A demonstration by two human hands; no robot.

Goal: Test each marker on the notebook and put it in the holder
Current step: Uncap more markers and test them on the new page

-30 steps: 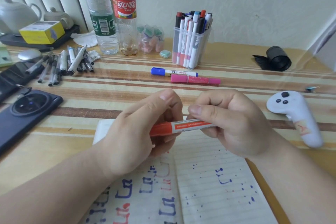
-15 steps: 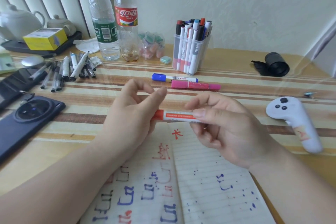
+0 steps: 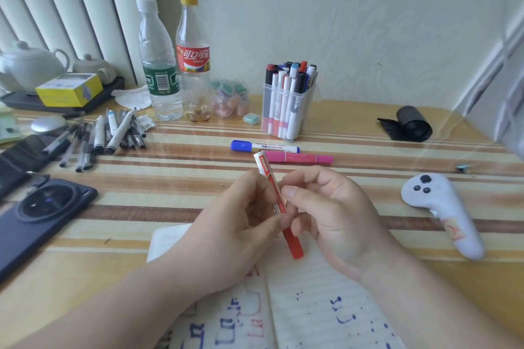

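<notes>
You are wearing the head camera, and it is looking forward and down across the surface (image 3: 198,173) toward the wall (image 3: 368,22). It is sitting close over your left hand (image 3: 235,224) and right hand (image 3: 334,215), which are filling the lower middle with the marker (image 3: 272,188) near dead centre. The notebook (image 3: 312,292) is lying nearest, cut by the bottom edge. The holder (image 3: 295,122) is standing farther off, above centre. The wide lens is bending the blinds (image 3: 56,8) at the left edge.

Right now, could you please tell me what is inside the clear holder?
The clear holder holds upright markers, mostly white-barrelled, with black, red and blue caps above its rim. Those at the back are covered by the front ones, so their number is unclear.
</notes>
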